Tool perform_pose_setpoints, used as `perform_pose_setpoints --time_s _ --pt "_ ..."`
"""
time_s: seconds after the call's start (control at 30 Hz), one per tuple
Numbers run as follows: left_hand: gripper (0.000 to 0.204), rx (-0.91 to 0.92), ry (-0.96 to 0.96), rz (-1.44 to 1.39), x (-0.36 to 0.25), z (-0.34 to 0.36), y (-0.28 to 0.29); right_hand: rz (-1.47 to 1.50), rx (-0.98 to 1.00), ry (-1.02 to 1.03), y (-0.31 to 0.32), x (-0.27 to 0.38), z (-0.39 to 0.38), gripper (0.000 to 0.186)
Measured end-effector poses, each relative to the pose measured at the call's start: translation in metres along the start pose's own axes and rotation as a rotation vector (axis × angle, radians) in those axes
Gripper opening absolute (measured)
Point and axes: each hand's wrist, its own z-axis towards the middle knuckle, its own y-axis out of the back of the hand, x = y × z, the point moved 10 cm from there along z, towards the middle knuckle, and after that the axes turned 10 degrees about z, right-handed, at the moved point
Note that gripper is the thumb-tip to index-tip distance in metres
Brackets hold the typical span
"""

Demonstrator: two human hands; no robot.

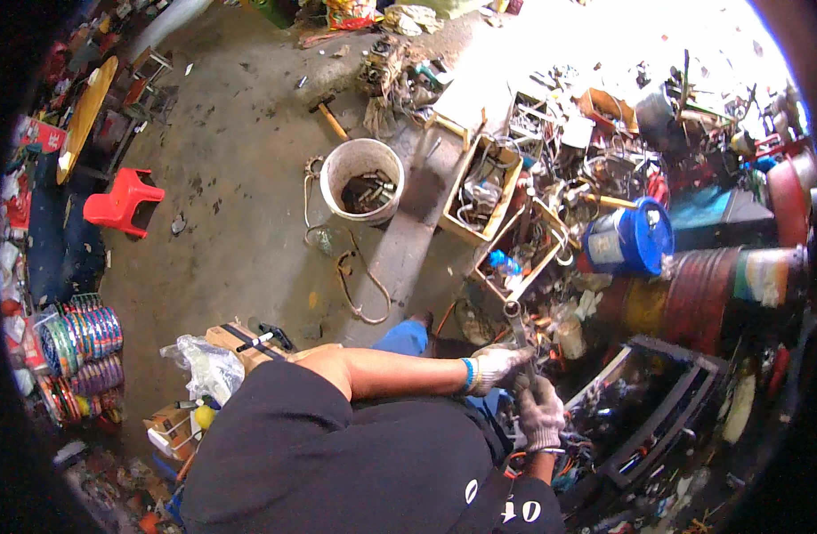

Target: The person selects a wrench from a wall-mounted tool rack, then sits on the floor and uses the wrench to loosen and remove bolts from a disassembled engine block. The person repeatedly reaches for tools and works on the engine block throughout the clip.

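A metal wrench (pixel 518 331) with a ring-shaped end points away from me, over the clutter to my right front. My left hand (pixel 496 367), in a pale knitted work glove with a blue cuff, is closed around its shaft. Just nearer to me, my right hand (pixel 540 413) wears a similar, dirtier glove. Its fingers wrap the lower part of the same wrench. The gloves hide most of the handle. My left forearm crosses in front of my dark shirt.
A white bucket (pixel 335 163) of metal parts stands ahead, a hammer (pixel 335 120) beyond it. Wooden crates (pixel 457 200) of scrap, a blue-lidded bucket (pixel 604 242) and a dark metal frame (pixel 662 427) crowd the right. A red stool (pixel 124 203) stands left, near coiled bundles (pixel 79 338).
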Motion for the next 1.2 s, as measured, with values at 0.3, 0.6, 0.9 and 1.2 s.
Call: perform_pose_setpoints --time_s 0.3,0.6,0.9,1.2 --pt "0.042 0.008 -0.207 -0.145 -0.112 -0.007 0.046 0.460 0.019 0.001 0.006 0.083 0.078 0.030" --pt "0.039 -0.148 -0.572 -0.105 -0.269 -0.030 0.204 0.270 0.121 -0.077 -0.008 0.184 0.225 0.034" --pt "0.039 -0.682 -0.655 -0.465 -0.361 -0.079 0.420 -0.080 0.174 0.165 0.017 0.334 0.310 0.037" --pt "0.037 -0.680 -0.655 -0.552 -0.499 -0.073 0.523 -0.066 0.157 0.131 -0.017 0.436 0.398 0.047"
